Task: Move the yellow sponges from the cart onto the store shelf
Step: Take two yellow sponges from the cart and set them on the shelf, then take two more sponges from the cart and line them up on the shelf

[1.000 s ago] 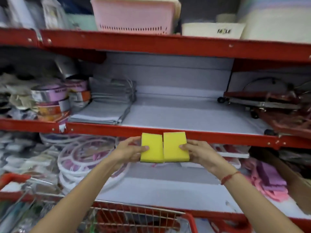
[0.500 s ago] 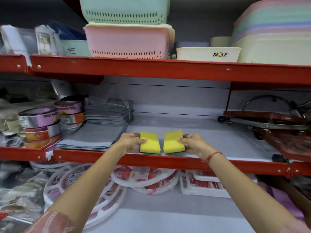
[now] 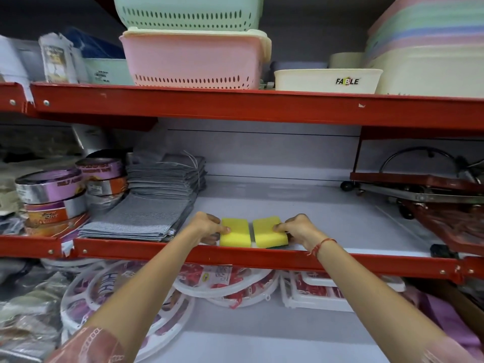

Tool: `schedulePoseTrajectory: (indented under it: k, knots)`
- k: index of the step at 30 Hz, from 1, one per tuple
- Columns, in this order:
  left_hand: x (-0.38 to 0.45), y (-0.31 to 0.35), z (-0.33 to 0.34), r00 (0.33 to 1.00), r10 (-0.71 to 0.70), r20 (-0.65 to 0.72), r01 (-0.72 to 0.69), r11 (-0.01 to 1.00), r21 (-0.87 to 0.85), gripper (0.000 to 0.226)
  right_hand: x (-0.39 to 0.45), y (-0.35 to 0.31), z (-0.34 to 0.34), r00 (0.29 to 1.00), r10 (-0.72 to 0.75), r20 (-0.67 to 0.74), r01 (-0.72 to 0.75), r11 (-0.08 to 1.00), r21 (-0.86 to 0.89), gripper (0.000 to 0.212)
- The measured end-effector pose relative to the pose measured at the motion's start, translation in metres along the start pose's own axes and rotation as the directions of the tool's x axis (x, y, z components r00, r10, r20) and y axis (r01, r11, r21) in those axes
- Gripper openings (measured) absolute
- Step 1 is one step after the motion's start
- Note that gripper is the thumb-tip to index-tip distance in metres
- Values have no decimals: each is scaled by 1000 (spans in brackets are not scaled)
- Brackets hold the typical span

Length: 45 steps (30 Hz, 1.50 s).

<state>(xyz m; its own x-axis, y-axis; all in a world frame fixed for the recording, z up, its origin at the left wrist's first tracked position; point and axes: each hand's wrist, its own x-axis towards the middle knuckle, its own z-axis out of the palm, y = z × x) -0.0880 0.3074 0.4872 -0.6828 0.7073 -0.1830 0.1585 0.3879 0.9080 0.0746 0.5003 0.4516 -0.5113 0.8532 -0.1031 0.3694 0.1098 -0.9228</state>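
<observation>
Two yellow sponges lie side by side at the front edge of the middle shelf, just behind its red rail. My left hand grips the left sponge by its left side, thumb on top. My right hand grips the right sponge by its right side; a green layer shows under that sponge. Both sponges look to be resting on the shelf surface. The cart is out of view.
A stack of grey cloths lies left of the sponges, with tape rolls further left. A red folded trolley fills the shelf's right end. Baskets stand on the shelf above, round white racks below.
Both hands carried the sponges up from below the red rail, over it and onto the middle shelf. The view tilted upward and the cart dropped out of sight.
</observation>
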Motion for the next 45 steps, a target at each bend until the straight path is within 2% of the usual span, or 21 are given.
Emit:
schedulePoseTrajectory:
  k: [4,6,8,12,15,19,24,26,30,33,38,40,42,43,45]
  knots:
    - [-12,0,-8,984,125,-123,-119,991,55,47,-65,-32,2,995,-28,-93,22,998,-60,21]
    - [-22,-2,-11,962,211,-173,-217,976,-13,37,-79,-33,1,987,-75,-144,76,997,1,41]
    - [-38,-5,-10,950,273,-153,-293,947,-128,32,-99,-33,3,974,-136,-182,152,985,77,40]
    - [-73,-21,-4,937,317,-147,-345,906,-245,26,-135,-18,12,953,-231,-196,265,949,171,13]
    - [-93,-41,8,948,302,-95,-317,900,-300,25,-164,0,21,961,-231,-155,264,930,255,16]
    - [-112,-88,30,973,223,-52,-227,914,-336,21,-191,45,43,978,-179,-110,204,939,279,20]
    - [-126,-163,62,998,42,38,-30,962,-270,21,-209,113,74,1000,11,-1,-10,963,269,9]
    - [-129,-195,76,997,-41,67,56,969,-242,23,-214,139,86,996,81,27,-85,969,232,10]
    - [-137,-258,105,974,-200,107,217,958,-189,18,-222,208,113,971,226,76,-228,973,29,13]
    - [-139,-309,123,925,-345,157,367,919,-144,12,-232,260,130,940,329,86,-313,936,-161,22]
    - [-154,-384,156,780,-591,205,612,789,-51,11,-250,348,152,840,520,153,-411,795,-446,40]
    - [-158,-407,169,718,-662,215,685,727,-49,9,-255,375,159,780,603,171,-446,725,-525,29]
    - [-162,-429,181,679,-710,188,728,684,-47,19,-260,393,167,737,656,164,-459,664,-590,15]
    - [-163,-443,189,656,-737,165,749,663,-18,21,-262,404,172,719,676,161,-457,635,-623,19]
    - [-167,-462,200,627,-773,101,764,635,117,7,-268,418,182,700,694,169,-429,597,-678,46]
